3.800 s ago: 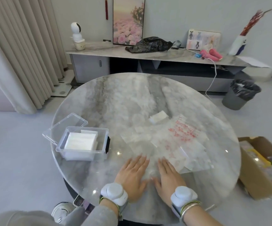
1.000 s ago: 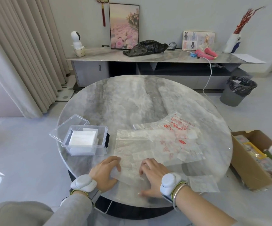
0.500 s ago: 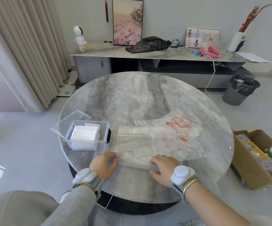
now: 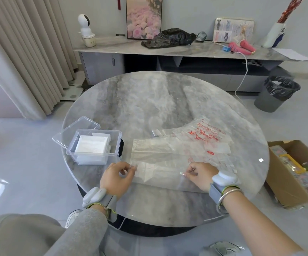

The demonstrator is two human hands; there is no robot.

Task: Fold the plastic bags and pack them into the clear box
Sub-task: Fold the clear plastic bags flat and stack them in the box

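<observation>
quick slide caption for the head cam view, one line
Left hand and right hand pinch the near edge of a plastic bag on the table, beside the clear box.

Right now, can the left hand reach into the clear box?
Probably yes: the clear box stands open just beyond the left hand, nothing between them, though its fingers pinch the plastic bag.

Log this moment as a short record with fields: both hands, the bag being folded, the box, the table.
left hand: pinches the left end of the plastic bag at its near edge
right hand: pinches the same near edge further right
plastic bag: clear, red print, flat on the table; near strip looks folded over
clear box: open, left of the bag, holds a white folded stack
lid: behind the box, to its left
table: round, grey marble
</observation>
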